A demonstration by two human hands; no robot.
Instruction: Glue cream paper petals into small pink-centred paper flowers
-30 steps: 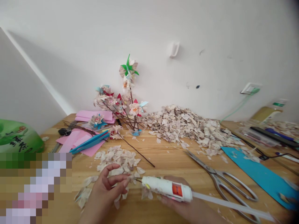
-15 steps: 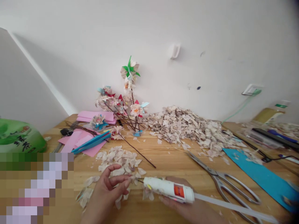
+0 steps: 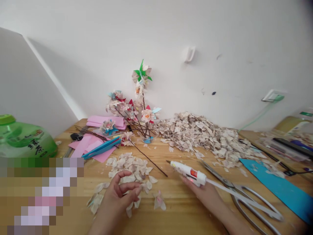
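As the right hand (image 3: 199,190) gripped a glue gun (image 3: 184,169) in curled fingers, the left hand (image 3: 121,194) pinched a pale petal (image 3: 147,187) at its nearly closed fingers' tips, a small blossom (image 3: 159,201) lying between the hands.

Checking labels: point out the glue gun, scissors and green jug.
Glue gun (image 3: 185,169): head view, white body.
Scissors (image 3: 231,185): head view, near the pivot.
Green jug (image 3: 21,137): head view, its side.

A plain white wall (image 3: 97,36) fills the background, scuffed in places — one small dark spot (image 3: 214,93) stands out. A white hook (image 3: 189,54) and a wall socket (image 3: 272,96) are mounted on it. At left, a bright slanting strip (image 3: 53,76) borders a grey surface (image 3: 26,78). Below — a wood-grained table (image 3: 181,217), softly lit.
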